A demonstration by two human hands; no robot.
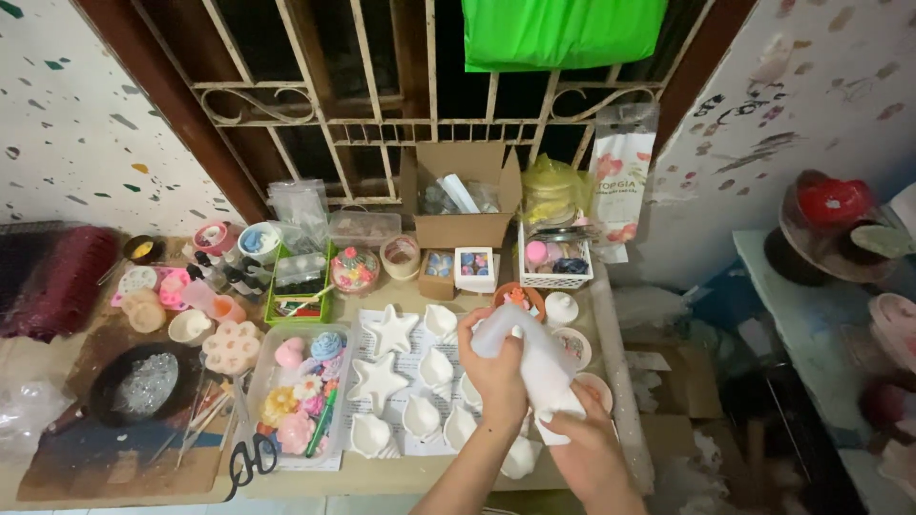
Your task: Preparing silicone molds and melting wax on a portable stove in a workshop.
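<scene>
Over a cluttered craft worktop point(382, 472), both hands, left point(498, 367) and right point(584, 441), clasp a white squeeze bottle point(536, 367) just beside white shell-shaped moulds point(437, 367).

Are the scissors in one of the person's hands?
No, the scissors lie on the table's front edge, while both hands hold a white squeeze bottle.

White soft plastic bag point(536, 358), opaque and bulging with contents, held tilted above the table: upper rounded end toward the left, lower end toward the right. Left hand point(496, 367) grips its upper part; right hand point(584, 441) clasps its lower end.
</scene>
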